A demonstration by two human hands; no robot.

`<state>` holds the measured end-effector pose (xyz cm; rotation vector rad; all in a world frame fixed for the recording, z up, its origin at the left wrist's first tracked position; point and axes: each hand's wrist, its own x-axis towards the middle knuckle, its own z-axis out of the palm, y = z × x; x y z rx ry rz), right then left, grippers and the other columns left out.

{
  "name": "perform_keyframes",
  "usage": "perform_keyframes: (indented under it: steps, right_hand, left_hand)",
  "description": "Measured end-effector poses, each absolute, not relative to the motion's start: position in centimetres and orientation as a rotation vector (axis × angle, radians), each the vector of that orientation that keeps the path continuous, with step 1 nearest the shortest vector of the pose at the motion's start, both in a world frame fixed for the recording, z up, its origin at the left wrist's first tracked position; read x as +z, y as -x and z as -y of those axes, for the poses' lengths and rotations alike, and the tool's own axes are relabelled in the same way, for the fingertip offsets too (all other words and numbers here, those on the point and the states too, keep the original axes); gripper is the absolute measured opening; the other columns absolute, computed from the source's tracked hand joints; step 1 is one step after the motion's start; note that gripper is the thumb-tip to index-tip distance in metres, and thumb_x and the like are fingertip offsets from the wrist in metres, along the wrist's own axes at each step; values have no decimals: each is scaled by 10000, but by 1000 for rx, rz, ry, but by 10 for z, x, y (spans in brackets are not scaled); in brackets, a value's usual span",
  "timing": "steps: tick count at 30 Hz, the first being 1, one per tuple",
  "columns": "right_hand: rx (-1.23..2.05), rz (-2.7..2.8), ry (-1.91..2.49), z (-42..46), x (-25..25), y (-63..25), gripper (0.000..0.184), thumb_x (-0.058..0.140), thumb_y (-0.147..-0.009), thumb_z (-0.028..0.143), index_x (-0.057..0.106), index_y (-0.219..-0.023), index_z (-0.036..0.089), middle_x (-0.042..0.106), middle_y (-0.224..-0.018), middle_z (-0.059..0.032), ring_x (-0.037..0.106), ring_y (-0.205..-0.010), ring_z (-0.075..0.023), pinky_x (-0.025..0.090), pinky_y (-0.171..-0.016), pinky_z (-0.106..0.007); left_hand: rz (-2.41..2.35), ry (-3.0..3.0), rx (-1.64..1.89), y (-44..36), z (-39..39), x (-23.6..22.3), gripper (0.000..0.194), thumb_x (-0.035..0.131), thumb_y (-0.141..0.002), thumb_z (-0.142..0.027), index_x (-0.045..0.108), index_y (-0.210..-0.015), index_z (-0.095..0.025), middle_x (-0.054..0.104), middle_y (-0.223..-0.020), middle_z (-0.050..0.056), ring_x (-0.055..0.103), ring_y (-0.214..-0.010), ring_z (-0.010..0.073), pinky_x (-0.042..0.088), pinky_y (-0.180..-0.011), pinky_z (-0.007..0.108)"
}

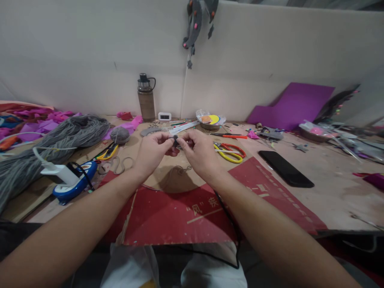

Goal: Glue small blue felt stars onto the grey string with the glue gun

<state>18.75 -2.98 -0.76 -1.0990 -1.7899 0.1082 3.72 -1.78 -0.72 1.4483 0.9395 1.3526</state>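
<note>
My left hand point(156, 150) and my right hand point(198, 152) meet over the middle of the table. Both pinch a small dark grey piece point(175, 138) between thumbs and fingers; it is too small to name, and my fingers cover part of it. Under the hands lies a round tan board point(168, 182) with a loose thin cord point(180, 170) on it. The board rests on a red printed sheet point(180, 216). Scissors with red and yellow handles point(229, 156) lie just right of my right hand.
Grey yarn point(75, 132), a yarn ball point(120, 135), a yellow cutter point(108, 152), small scissors point(118, 165) and a blue power strip point(76, 186) lie left. A bottle point(146, 100) and small clock point(165, 116) stand behind. Rightward are a phone point(285, 168) and purple sheet point(291, 106).
</note>
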Motion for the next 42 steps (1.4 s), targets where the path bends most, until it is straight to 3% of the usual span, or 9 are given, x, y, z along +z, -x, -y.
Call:
perform_keyframes:
  steps: [4,9,13,22,26,31,33,37,42]
  right_hand:
    - [123,1788,1087,30,-7,-189,62,610,-837,192,554,-861,188,518,-734,17,445,-658,-125,339,-644,-265]
    - [156,1792,1099,31,-7,-189,201,602,-831,168,606,-1032,172,533,-736,14,458,-663,-131,337,-639,-264]
    - [242,1798,1109,29,-5,-190,113,584,-842,204,679,-885,160,566,-706,-1,460,-647,-129,333,-631,-267]
    - [587,1751,1263,25,1,-196,119,564,-787,220,595,-688,163,518,-592,40,419,-552,-94,295,-553,-236]
    - [607,1803,1305,27,0,-195,105,569,-775,217,610,-696,161,564,-613,25,447,-561,-96,297,-547,-237]
    - [462,1893,1296,28,-3,-191,99,573,-805,206,630,-736,165,608,-675,-1,490,-612,-112,334,-600,-254]
    - [452,1885,1270,27,-5,-190,78,591,-820,238,629,-829,171,590,-684,8,496,-628,-120,352,-615,-259]
    - [516,1794,1184,26,-10,-190,238,609,-813,237,547,-1036,183,566,-721,27,532,-665,-137,397,-644,-267]
    - [499,1793,1029,26,-19,-184,38,557,-853,228,569,-846,192,595,-764,6,538,-700,-131,403,-670,-266]
  left_hand:
    - [-937,-1442,1342,-36,16,-8,185,697,-744,-294,656,-794,-121,676,-655,33,649,-546,132,577,-581,276]
    - [-901,-1456,1295,-36,17,-8,158,701,-736,-285,659,-740,-133,672,-635,29,636,-537,121,568,-577,257]
    - [-910,-1486,1230,-36,19,-4,174,710,-737,-299,668,-746,-130,670,-627,25,640,-540,122,565,-582,252]
    - [-953,-1593,1007,-22,9,1,219,702,-731,-327,713,-818,-127,713,-697,75,686,-643,184,567,-596,291]
    - [-1058,-1866,971,-19,10,1,225,706,-740,-304,739,-898,-147,707,-690,56,623,-559,132,489,-501,223]
    - [-1155,-2001,968,-20,15,2,107,664,-757,-246,707,-760,-148,679,-598,38,598,-488,114,456,-473,205]
    - [-1180,-1998,994,-21,14,4,67,657,-744,-204,689,-735,-147,672,-577,31,613,-496,119,467,-489,206]
    - [-1243,-1833,1131,-21,10,3,33,637,-720,-144,631,-687,-146,652,-546,22,602,-469,119,476,-485,212]
    - [-1132,-1573,1267,-20,3,-3,72,660,-720,-187,606,-704,-143,637,-548,16,591,-472,116,494,-498,226]
